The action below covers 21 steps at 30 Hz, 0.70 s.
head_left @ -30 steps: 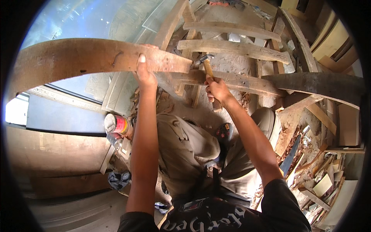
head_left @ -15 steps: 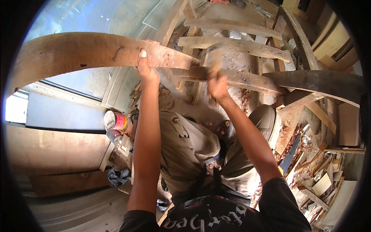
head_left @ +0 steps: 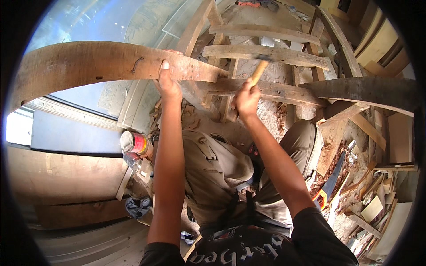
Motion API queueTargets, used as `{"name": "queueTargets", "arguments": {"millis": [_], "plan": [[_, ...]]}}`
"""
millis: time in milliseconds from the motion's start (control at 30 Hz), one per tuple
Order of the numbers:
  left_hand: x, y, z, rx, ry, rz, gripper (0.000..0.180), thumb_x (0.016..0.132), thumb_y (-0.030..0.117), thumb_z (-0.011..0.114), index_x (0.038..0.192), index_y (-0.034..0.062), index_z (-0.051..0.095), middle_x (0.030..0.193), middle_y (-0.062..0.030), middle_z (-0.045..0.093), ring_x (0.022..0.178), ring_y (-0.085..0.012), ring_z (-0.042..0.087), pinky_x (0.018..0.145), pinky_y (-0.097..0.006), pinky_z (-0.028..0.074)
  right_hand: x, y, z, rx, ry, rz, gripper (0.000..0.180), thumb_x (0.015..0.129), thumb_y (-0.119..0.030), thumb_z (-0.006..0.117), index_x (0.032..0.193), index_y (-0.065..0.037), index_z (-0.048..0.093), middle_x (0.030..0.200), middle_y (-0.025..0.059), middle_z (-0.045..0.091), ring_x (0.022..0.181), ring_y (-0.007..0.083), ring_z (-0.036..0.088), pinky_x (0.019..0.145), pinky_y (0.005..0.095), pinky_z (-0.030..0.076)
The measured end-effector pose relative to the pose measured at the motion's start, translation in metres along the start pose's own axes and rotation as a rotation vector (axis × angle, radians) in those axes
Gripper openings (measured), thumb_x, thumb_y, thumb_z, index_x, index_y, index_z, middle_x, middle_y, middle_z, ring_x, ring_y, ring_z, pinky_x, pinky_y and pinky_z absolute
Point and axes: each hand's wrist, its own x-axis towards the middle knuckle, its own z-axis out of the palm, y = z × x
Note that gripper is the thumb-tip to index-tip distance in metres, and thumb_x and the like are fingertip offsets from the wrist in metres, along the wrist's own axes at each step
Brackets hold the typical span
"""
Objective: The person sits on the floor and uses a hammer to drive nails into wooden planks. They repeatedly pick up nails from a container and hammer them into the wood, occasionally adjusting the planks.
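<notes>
Two hands at work: my left hand (head_left: 167, 84) clasps the lower edge of the plank (head_left: 102, 62), thumb up; my right hand (head_left: 246, 100) is closed round a hammer (head_left: 258, 71), raised over the wooden frame (head_left: 270, 91) ahead.

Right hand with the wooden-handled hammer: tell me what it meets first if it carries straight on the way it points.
Probably the weathered wooden crosspiece under the hammer head; depth is unclear.

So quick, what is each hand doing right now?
Left hand: gripping the edge of the long wooden plank, thumb on top.
Right hand: closed around the wooden handle of a hammer, raised over the wooden frame.
</notes>
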Motion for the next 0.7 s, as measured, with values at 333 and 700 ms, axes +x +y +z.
{"name": "queueTargets", "arguments": {"millis": [333, 700], "plan": [[-0.004, 0.0, -0.004, 0.091, -0.002, -0.031, 0.051, 0.085, 0.04, 0.056, 0.116, -0.0005, 0.053, 0.104, -0.0166, 0.062, 0.104, -0.0294, 0.06, 0.097, -0.043, 0.045, 0.009, 0.007, -0.01, -0.415, -0.334, 0.293, 0.036, 0.105, -0.031, 0.045, 0.09, 0.001, 0.051, 0.06, 0.0077, 0.05, 0.043, 0.0182, 0.046, 0.039, 0.0359, 0.041], [-0.005, -0.001, -0.003, 0.084, 0.006, -0.051, 0.051, 0.085, 0.04, 0.055, 0.116, -0.0008, 0.053, 0.104, -0.016, 0.062, 0.104, -0.029, 0.06, 0.098, -0.043, 0.045, 0.026, 0.062, -0.02, -0.682, -0.208, -0.292, 0.037, 0.104, -0.029, 0.047, 0.085, 0.002, 0.053, 0.055, 0.0088, 0.053, 0.042, 0.0201, 0.053, 0.039, 0.0393, 0.045]]}}
